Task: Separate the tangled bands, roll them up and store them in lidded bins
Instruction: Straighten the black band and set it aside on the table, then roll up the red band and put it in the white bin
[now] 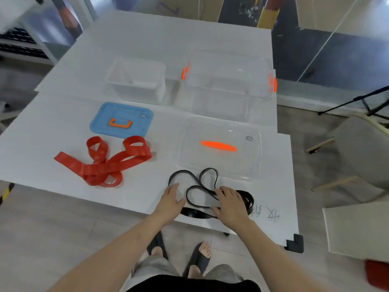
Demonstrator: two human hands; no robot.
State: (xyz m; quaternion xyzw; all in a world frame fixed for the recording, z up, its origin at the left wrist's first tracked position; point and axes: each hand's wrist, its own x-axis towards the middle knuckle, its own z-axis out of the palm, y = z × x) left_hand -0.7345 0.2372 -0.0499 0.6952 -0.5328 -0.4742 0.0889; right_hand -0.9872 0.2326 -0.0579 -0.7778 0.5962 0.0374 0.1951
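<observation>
Left hand (171, 199) flat at black band (195, 213), table (117, 192) near edge; right hand (230, 202) over it, grip I can't tell. Red band (101, 163) unrolled. Small bin (134, 81), large bin (227, 89) unfilled, lidless.

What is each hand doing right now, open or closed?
Left hand: open, flat on the table.
Right hand: open, resting on the black band.

Red band (101, 163), black band (195, 186), blue lid (99, 123) with orange handle (120, 123).
</observation>
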